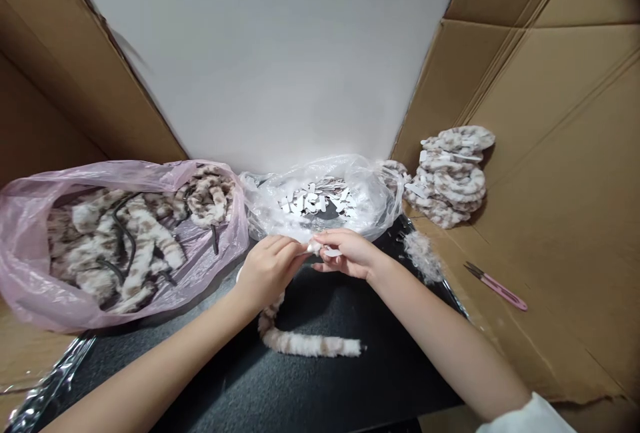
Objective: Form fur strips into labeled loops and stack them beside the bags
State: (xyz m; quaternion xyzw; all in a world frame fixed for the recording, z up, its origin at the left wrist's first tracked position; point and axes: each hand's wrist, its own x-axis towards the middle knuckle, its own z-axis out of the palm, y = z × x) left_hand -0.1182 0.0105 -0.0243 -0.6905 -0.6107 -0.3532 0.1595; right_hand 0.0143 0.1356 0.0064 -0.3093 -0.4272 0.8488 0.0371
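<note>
My left hand [273,266] is closed around one end of a long furry strip [315,345], white with brown patches and shaped like a plush tail. The strip hangs below that hand and bends to the right along the dark table. Close beside it, my right hand [350,252] pinches at the strip's white tip, its fingertips nearly meeting my left fingers. A small flat white piece [332,253] shows between the right fingers. How the piece and the tip touch is hidden by my fingers. Just beyond both hands lies a clear plastic bag [380,210] holding several white cut-out pieces [317,201].
At left, a pink plastic bag [25,233] holds furry strips [145,240] and dark cords. Furry pieces [453,176] are stacked at right, near loose fluff [423,256] and pink-handled snips [500,290]. Cardboard walls [560,153] flank the black table [390,366]; a white panel [280,53] stands behind.
</note>
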